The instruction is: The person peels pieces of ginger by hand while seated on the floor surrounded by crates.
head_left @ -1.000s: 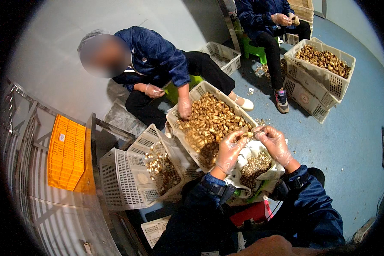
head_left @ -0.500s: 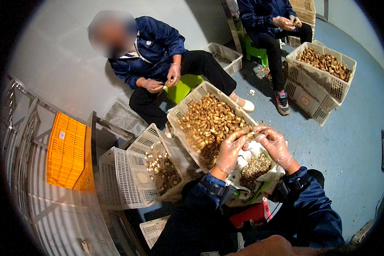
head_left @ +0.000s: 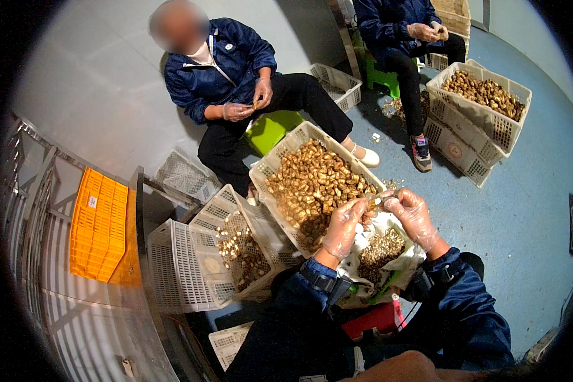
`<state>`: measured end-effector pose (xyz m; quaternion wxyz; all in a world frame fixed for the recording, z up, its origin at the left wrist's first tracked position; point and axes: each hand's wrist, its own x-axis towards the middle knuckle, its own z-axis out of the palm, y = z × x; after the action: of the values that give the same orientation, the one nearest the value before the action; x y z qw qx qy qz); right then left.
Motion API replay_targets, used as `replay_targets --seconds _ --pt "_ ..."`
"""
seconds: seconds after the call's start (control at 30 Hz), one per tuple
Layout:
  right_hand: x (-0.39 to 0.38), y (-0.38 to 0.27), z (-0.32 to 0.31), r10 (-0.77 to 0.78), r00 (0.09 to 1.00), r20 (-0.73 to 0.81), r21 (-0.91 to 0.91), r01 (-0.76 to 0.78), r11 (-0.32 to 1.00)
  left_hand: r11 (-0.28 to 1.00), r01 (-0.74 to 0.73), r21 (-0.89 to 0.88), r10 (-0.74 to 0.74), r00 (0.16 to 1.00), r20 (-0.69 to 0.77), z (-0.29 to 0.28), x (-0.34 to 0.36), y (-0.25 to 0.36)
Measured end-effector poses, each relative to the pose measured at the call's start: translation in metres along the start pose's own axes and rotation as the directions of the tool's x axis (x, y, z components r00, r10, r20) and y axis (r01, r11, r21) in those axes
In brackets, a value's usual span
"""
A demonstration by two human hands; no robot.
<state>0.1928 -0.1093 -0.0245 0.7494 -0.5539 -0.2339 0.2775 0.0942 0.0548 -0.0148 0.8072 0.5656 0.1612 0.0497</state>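
Both my hands wear clear thin gloves and meet over the near corner of a white crate (head_left: pixel 275 186) heaped with brown mushroom-like pieces (head_left: pixel 315 175). In the fingertips of my left hand (head_left: pixel 342 230) is a small brown piece with a pale end (head_left: pixel 377 201). My right hand (head_left: pixel 414 219) is closed beside it, its thumb and fingers pinched on something small and dark that I cannot make out. Below them, a white bag (head_left: pixel 409 262) lines an opened container and holds many small brown-and-pale trimmings (head_left: pixel 381 249).
At left stands a white crate (head_left: pixel 197 254) with some pale-and-brown pieces, near an orange crate (head_left: pixel 99 224). Across from me a gloved co-worker (head_left: pixel 226 70) sits on a green stool (head_left: pixel 270 132). Another co-worker (head_left: pixel 398 28) sits farther right, near stacked crates (head_left: pixel 468 137) of brown pieces.
My fingertips have shifted slightly, and the pale end of the piece shows more between them. The co-worker across from me has straightened up, hands brought together.
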Motion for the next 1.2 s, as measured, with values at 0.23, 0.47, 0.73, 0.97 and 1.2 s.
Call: replay_targets --seconds 0.23,0.47,0.73,0.97,1.2 --pt "-0.001 -0.004 0.004 0.016 1.0 -0.016 0.032 -0.015 0.999 0.997 0.054 -0.052 -0.054 0.999 0.0 -0.001 0.002 -0.001" --pt "-0.004 -0.011 0.01 -0.101 0.995 -0.011 -0.165 0.098 0.981 0.96 0.197 -0.197 -0.197 0.98 0.019 -0.003 0.004 -0.009" --pt "-0.004 -0.009 0.005 -0.214 0.972 0.095 -0.349 0.234 0.907 0.789 0.411 -0.457 -0.345 0.911 0.224 -0.014 0.012 -0.023" --pt "-0.001 -0.002 0.001 -0.101 0.992 -0.078 -0.138 0.09 0.986 0.686 0.489 -0.538 -0.338 0.87 0.36 -0.022 0.009 -0.019" --pt "-0.003 -0.014 0.001 -0.183 0.983 -0.015 -0.357 0.165 0.919 0.93 0.184 -0.318 -0.142 0.978 0.151 -0.012 0.007 -0.004"
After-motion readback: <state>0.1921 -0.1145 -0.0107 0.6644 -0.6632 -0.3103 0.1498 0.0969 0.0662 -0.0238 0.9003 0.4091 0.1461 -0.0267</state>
